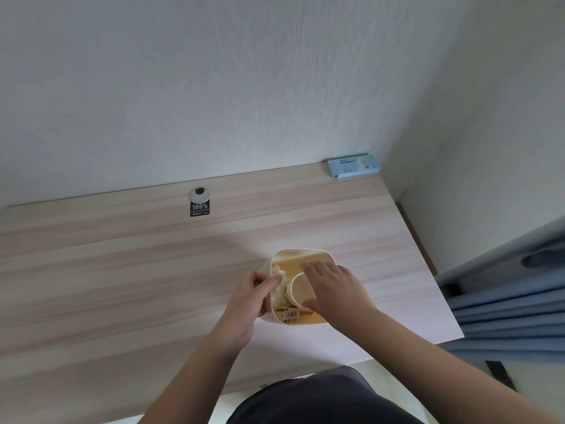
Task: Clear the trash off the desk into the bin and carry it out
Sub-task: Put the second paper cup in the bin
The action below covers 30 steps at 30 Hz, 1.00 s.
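A small cream plastic bin stands on the wooden desk, right of centre. Inside it lie a round paper cup, some pale crumpled paper and a brownish wrapper. My left hand holds the bin's left rim, thumb on the edge and fingers curled against the outer wall. My right hand reaches over the bin's opening with fingers stretched out flat above the cup; I cannot tell whether they touch it.
A light blue box lies at the desk's back right corner against the wall. A black tag with "100%" sits by a round cable grommet at the back. Blue curtains hang right of the desk.
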{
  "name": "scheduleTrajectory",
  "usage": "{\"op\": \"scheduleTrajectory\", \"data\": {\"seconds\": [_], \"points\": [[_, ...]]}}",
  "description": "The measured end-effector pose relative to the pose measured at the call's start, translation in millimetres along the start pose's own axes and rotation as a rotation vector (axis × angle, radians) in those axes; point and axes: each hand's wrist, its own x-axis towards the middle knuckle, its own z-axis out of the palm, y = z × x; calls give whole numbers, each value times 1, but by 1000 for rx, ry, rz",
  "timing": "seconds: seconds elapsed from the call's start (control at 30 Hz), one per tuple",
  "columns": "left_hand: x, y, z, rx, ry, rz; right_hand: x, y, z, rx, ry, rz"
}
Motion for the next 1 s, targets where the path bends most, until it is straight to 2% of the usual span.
{"op": "scheduleTrajectory", "data": {"seconds": [0.23, 0.47, 0.77, 1.0], "points": [[-1, 1, -8, 30, -42, 50, 1, -22, 14, -2, -91, -51], [2, 2, -18, 99, -95, 73, 4, -31, 28, 39, -209, 34], [11, 4, -22, 25, -68, 8, -20, -8, -14, 287, 146, 88], [18, 10, -7, 44, -61, 28, -26, 37, -32, 313, 255, 137]]}}
